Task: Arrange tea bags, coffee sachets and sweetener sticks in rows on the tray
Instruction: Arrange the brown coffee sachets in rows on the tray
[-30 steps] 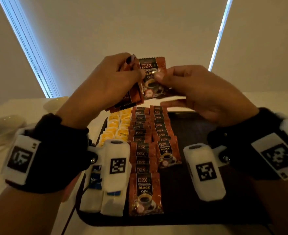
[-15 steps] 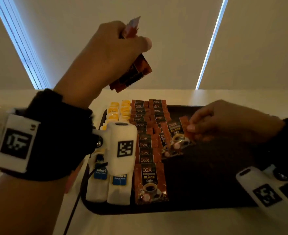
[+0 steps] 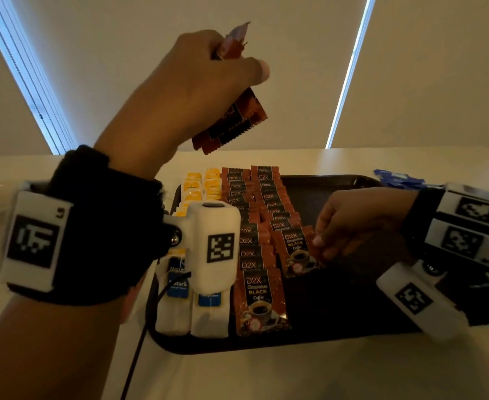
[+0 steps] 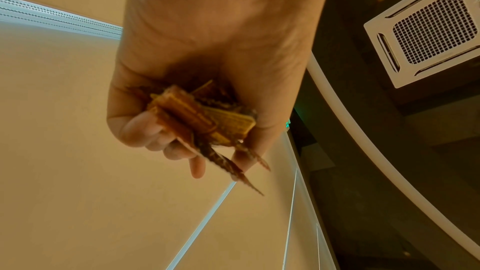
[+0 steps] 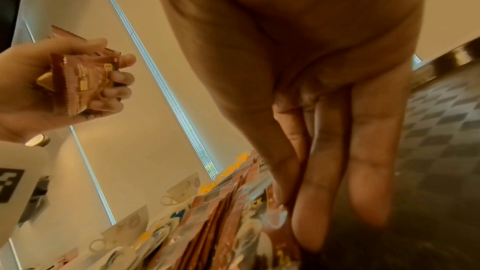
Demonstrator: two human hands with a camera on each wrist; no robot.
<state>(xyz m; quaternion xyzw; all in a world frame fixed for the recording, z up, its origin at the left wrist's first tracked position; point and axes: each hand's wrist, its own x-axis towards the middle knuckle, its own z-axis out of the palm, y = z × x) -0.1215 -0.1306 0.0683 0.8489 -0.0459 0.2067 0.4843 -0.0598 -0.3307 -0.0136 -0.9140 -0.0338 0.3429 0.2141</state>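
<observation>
My left hand (image 3: 208, 76) is raised above the table and grips a bundle of brown coffee sachets (image 3: 231, 122), also seen in its fist (image 4: 202, 118). My right hand (image 3: 324, 241) is low over the dark tray (image 3: 353, 327) and pinches the right edge of one coffee sachet (image 3: 295, 249), which lies at the near end of the second coffee row (image 3: 272, 197). Thumb and fingers (image 5: 311, 202) meet on that sachet (image 5: 262, 208). The first coffee row (image 3: 249, 255) runs beside it. Left of the coffee lie tea bags with yellow tags (image 3: 200, 186) and white tea bags (image 3: 191, 310).
Blue sweetener sticks (image 3: 399, 179) lie on the pale table behind the tray's back right corner. A black cable (image 3: 139, 356) hangs from my left wrist past the tray's front left corner. Blinds with bright gaps stand behind the table.
The hands parted: my right hand took one sachet from the bundle and brought it down onto the second coffee row. My left hand rose with the rest of the bundle.
</observation>
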